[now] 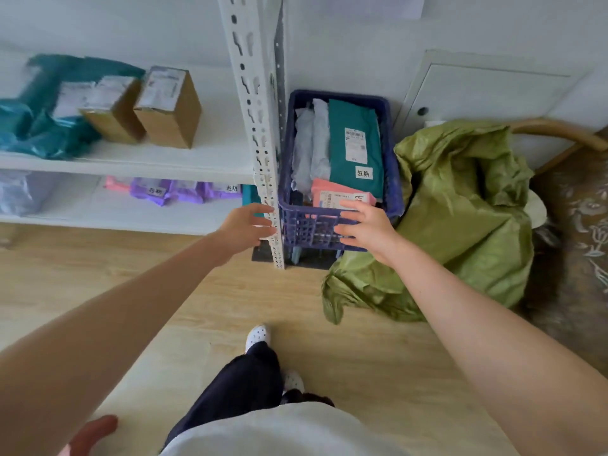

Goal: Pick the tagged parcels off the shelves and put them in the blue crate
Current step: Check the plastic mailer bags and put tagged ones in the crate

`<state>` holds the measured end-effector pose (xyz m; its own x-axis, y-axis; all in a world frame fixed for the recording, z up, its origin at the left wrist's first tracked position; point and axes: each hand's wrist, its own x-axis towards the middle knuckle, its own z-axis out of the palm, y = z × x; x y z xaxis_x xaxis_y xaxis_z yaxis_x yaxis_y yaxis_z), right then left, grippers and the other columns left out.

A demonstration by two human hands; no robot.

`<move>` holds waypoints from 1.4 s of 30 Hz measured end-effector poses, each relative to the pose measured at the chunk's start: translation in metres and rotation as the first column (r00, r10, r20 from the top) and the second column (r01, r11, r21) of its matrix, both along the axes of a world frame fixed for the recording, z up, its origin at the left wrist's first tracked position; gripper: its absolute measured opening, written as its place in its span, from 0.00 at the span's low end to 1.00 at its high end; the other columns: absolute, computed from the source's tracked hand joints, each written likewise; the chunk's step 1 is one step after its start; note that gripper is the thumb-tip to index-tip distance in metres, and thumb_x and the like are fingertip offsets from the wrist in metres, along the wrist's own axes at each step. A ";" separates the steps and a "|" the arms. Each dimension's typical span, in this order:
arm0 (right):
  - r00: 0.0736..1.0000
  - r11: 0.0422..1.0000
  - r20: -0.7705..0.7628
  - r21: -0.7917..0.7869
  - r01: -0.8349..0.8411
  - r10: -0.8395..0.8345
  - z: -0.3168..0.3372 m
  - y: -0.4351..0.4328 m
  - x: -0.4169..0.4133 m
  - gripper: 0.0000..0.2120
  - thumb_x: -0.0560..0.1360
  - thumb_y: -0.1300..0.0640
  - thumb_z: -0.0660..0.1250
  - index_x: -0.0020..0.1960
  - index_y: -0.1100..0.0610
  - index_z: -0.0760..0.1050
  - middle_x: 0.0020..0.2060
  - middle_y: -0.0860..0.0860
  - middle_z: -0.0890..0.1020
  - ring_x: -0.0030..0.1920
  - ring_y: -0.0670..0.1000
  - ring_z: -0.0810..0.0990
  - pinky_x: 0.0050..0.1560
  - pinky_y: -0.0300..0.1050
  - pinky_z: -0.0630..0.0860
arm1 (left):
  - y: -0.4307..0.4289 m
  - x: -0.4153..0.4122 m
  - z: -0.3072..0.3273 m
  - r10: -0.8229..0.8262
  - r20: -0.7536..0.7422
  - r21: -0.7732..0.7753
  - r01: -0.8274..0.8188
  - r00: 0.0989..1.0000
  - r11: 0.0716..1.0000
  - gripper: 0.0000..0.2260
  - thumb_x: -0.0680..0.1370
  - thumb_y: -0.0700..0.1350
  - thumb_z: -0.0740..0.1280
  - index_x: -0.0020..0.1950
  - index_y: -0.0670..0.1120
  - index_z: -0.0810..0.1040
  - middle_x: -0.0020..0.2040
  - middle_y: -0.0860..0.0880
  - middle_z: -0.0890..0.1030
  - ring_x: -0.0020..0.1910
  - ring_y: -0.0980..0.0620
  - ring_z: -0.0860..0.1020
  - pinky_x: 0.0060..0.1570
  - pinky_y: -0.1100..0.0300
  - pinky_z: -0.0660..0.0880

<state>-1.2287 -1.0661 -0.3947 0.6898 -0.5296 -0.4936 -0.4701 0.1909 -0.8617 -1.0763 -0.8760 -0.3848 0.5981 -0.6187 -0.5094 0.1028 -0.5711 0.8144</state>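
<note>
Blue lattice plastic, the crate stands on the wood floor at my twelve o'clock. It holds a smooth teal mailer, a pink mailer at its six o'clock end and crumpled pale bags. At the crate's nine o'clock rises a slotted white shelf post; at three o'clock slumps a wrinkled green sack. Purple mailers lie on the lower shelf past the post. Both hands hold nothing. The left hand spreads its fingers by the post, and the right hand is splayed before the crate's near wall; I cannot confirm contact.
</note>
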 end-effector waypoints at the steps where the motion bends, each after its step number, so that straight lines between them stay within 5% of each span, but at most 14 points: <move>1: 1.000 1.000 0.004 -0.005 -0.021 0.021 0.002 0.008 0.002 0.29 0.72 0.73 0.68 0.69 0.56 0.68 0.63 0.56 0.74 0.58 0.59 0.79 0.55 0.54 0.78 | 0.011 -0.001 0.003 0.027 0.007 -0.012 -0.026 1.000 1.000 0.19 0.75 0.38 0.70 0.65 0.47 0.73 0.57 0.44 0.79 0.54 0.48 0.78 0.58 0.51 0.76; 17: 0.946 0.948 0.102 -0.116 -0.296 0.308 0.039 0.175 0.117 0.30 0.71 0.68 0.72 0.70 0.52 0.69 0.64 0.55 0.73 0.62 0.54 0.75 0.52 0.47 0.79 | 0.193 0.073 0.040 0.254 0.079 -0.114 -0.244 0.964 0.963 0.20 0.74 0.40 0.72 0.64 0.50 0.74 0.60 0.44 0.79 0.58 0.45 0.78 0.60 0.46 0.75; 23: 0.960 0.957 0.084 -0.140 -0.254 0.267 0.039 0.256 0.170 0.29 0.71 0.69 0.71 0.69 0.52 0.70 0.64 0.56 0.73 0.56 0.51 0.79 0.57 0.51 0.79 | 0.280 0.132 0.037 0.242 0.074 -0.127 -0.232 0.967 0.964 0.19 0.74 0.39 0.72 0.63 0.50 0.75 0.60 0.44 0.78 0.58 0.45 0.79 0.59 0.49 0.76; 42: 0.984 0.984 -0.051 -0.038 -0.174 0.172 -0.014 0.444 0.318 0.29 0.70 0.70 0.72 0.68 0.54 0.71 0.63 0.57 0.73 0.60 0.54 0.77 0.59 0.53 0.78 | 0.459 0.287 -0.010 0.205 0.002 -0.009 -0.205 0.979 0.979 0.22 0.73 0.35 0.71 0.65 0.47 0.74 0.60 0.44 0.77 0.59 0.44 0.78 0.59 0.50 0.75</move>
